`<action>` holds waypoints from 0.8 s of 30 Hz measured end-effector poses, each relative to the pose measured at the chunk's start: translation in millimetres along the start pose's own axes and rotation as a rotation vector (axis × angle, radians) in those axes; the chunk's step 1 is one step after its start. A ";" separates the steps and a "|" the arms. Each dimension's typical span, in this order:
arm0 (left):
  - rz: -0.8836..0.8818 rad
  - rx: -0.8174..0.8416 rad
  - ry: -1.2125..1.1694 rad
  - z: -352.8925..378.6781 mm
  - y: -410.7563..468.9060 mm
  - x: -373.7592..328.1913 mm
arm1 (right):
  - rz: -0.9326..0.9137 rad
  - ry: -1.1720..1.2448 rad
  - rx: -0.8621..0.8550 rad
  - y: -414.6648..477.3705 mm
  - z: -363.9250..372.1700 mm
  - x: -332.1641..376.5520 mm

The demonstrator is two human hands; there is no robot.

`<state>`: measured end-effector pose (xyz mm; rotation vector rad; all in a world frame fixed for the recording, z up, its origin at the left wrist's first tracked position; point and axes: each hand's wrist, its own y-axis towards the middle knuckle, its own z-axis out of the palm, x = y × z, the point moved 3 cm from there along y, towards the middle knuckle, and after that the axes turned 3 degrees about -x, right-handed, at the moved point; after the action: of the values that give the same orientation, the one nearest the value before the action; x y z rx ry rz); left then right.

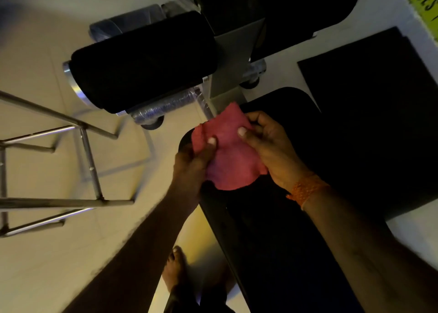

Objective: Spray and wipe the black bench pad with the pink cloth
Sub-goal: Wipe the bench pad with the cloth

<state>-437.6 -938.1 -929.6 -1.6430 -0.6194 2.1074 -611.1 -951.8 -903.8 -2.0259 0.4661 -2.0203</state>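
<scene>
Both hands hold the pink cloth (231,155) above the near-left edge of the black bench pad (296,194). The left hand (192,168) pinches the cloth's left side, thumb on top and fingers curled underneath; the right hand (270,144) grips its right side, thumb pressed on the upper face and fingers wrapped behind. The cloth is stretched between them, slightly crumpled, its lower edge hanging over the pad. An orange thread band (308,191) circles the right wrist. Beyond the pad stands a black roller cushion (144,61) with a silver end cap, mounted on a grey post (233,61). A metal rack frame (59,161) stands to the left on the pale tiled floor (47,265), and a bare foot (174,269) shows beside the bench.
</scene>
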 end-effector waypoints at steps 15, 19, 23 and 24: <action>0.657 -0.023 1.644 14.8 40.6 45.1 | -0.277 -1.257 -0.114 -35.2 -40.4 -101.4; 0.807 0.056 1.704 7.6 48.0 39.6 | -0.265 -1.308 -0.140 -46.0 -38.8 -104.9; 0.771 -0.067 1.642 4.3 13.6 65.1 | -0.248 -1.307 -0.158 -48.1 -33.4 -104.6; 0.792 -0.028 1.645 0.2 3.9 70.7 | -0.243 -1.301 -0.160 -47.8 -31.1 -104.7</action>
<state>-454.3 -901.9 -988.1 -3.0354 0.6170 0.3341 -638.7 -865.4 -981.2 -2.9917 0.0774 -0.3831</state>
